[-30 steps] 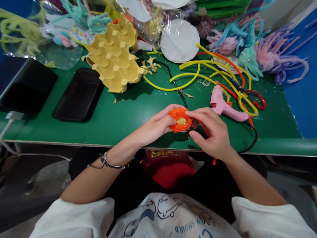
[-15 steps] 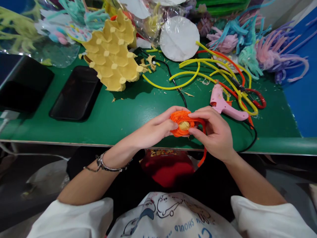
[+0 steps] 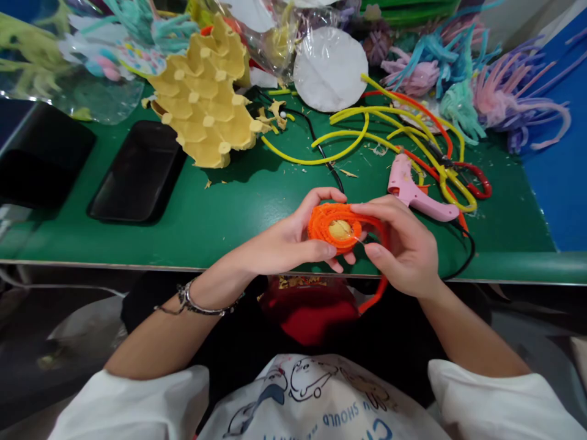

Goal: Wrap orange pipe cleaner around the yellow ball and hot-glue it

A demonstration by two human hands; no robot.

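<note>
Between my hands, just above the table's front edge, is an orange coil of pipe cleaner [image 3: 321, 227] wound around a yellowish core [image 3: 340, 230]. My left hand [image 3: 298, 241] is closed on the coil from the left, its thumb along the lower rim. From the right, my right hand [image 3: 403, 247] has its index finger on the orange strand where it leaves the coil, and its thumb stands a little apart from the rim. A thin, clear thread, perhaps glue, stretches between that thumb and the coil. The strand's loose end hangs below the table edge.
Near my right hand lies a pink glue gun [image 3: 419, 192] with a black cord. Yellow pipe cleaners [image 3: 348, 160] and red-handled pliers or scissors [image 3: 481, 183] lie behind. A torn yellow egg carton [image 3: 206, 104], black phone [image 3: 137, 171] and white disc [image 3: 330, 70] sit farther back.
My right thumb has come away from the coil's centre, drawing out a thin clear thread. My left fingers have spread around the coil, which now faces up more fully.
</note>
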